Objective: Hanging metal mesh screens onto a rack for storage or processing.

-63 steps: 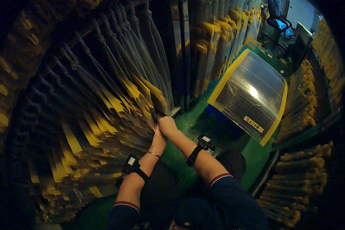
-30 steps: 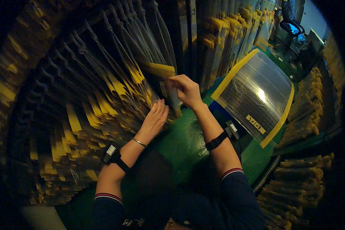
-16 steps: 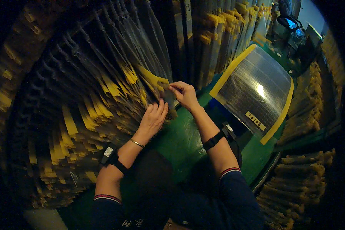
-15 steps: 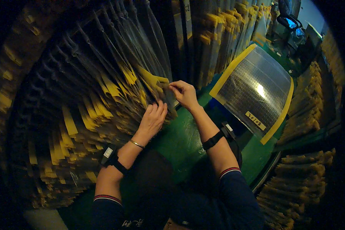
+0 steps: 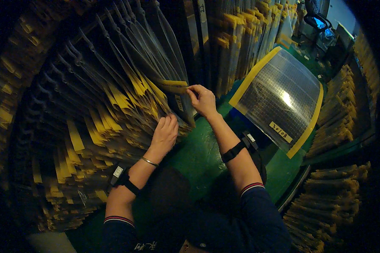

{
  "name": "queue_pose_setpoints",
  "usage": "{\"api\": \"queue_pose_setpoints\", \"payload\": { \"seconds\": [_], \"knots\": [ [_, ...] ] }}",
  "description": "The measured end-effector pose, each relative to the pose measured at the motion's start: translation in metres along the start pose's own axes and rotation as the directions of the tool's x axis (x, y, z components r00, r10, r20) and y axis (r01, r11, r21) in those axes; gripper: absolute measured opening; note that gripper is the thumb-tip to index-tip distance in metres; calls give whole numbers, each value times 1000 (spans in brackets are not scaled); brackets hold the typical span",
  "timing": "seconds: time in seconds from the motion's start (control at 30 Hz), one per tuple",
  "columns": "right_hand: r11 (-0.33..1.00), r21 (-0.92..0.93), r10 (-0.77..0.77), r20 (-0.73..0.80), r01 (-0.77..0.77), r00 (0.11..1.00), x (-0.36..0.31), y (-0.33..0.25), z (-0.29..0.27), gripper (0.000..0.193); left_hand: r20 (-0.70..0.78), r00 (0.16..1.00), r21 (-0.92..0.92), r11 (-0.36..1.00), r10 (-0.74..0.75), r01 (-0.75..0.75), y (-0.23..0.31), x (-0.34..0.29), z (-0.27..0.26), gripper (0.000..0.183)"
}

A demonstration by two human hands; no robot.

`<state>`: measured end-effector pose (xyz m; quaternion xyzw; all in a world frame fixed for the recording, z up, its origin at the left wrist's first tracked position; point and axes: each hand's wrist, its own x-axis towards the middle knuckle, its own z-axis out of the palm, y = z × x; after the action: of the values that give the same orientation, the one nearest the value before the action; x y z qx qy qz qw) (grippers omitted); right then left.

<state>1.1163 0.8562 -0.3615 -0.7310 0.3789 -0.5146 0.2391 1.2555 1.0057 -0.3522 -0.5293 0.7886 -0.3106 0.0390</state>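
My right hand point(image 5: 202, 100) is closed in a pinch on the yellow-bordered corner of a hanging translucent sheet point(image 5: 175, 87) at the end of the row. That sheet is drawn a little apart from its neighbours, with dark markings on its lower part. Lower and to the left, my left hand point(image 5: 164, 134) has its fingers curled together on the edges of the neighbouring hanging sheets point(image 5: 150, 107). Its fingertips are partly hidden among those edges. A band with a small box is strapped to each forearm.
A large clear gridded sheet point(image 5: 278, 95) with yellow borders and a pale label lies curved over something blue at the right. More yellow-edged sheets hang on a rack point(image 5: 236, 42) behind and in stacks point(image 5: 325, 202) at the right. An office chair point(image 5: 318, 21) stands far off on the green floor point(image 5: 211, 156).
My right hand still pinches the end sheet, whose yellow edge now lies flatter and shows its markings. The left hand has shifted slightly down and left along the sheet edges.
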Motion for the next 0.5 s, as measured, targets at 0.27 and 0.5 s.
{"api": "queue_pose_setpoints", "payload": {
  "seconds": [0.27, 0.5],
  "knots": [
    [970, 76, -229, -58, 233, 972, -9, 5, 16, 17, -46, 961, -89, 959, -273, 269, 5, 28, -16, 53],
    [890, -46, -449, 88, 454, 889, -16, 2, 7, 29, -264, 895, 102, 913, -359, 396, -28, 32, -50, 53]
  ]
}}
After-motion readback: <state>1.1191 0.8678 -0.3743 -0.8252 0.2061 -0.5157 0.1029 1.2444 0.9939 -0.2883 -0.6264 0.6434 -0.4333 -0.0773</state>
